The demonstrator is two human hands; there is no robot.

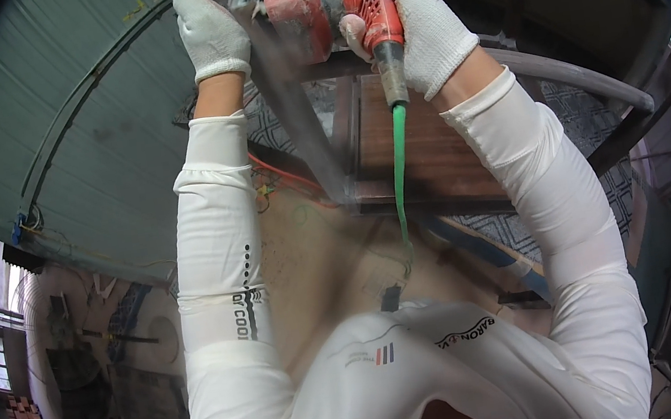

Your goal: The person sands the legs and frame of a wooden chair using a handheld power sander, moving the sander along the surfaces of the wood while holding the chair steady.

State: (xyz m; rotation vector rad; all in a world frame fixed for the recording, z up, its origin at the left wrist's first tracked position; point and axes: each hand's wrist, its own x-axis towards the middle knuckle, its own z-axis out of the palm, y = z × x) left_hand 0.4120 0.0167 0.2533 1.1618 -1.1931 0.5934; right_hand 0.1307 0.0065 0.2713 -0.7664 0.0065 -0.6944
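Note:
My right hand [425,23], in a white knitted glove with yellow at a fingertip, is wrapped round a red power sander [306,10] at the top centre. The sander is tilted, its flat pad facing left near a dark wooden frame [300,119]. From its grey tail end a green cord or hose [401,165] hangs down towards me. My left hand [212,33], gloved likewise, is closed in a fist just left of the sander, beside the frame. Its fingers are turned away, so what they grip is hidden.
A brown wooden panel [408,146] and a curved greyish rail [575,74] lie beyond and right of my arms. A green sheet-like wall [56,138] with a dark cable fills the left. Patterned cloth [495,229] shows below the panel. An orange cord [287,173] runs near the frame.

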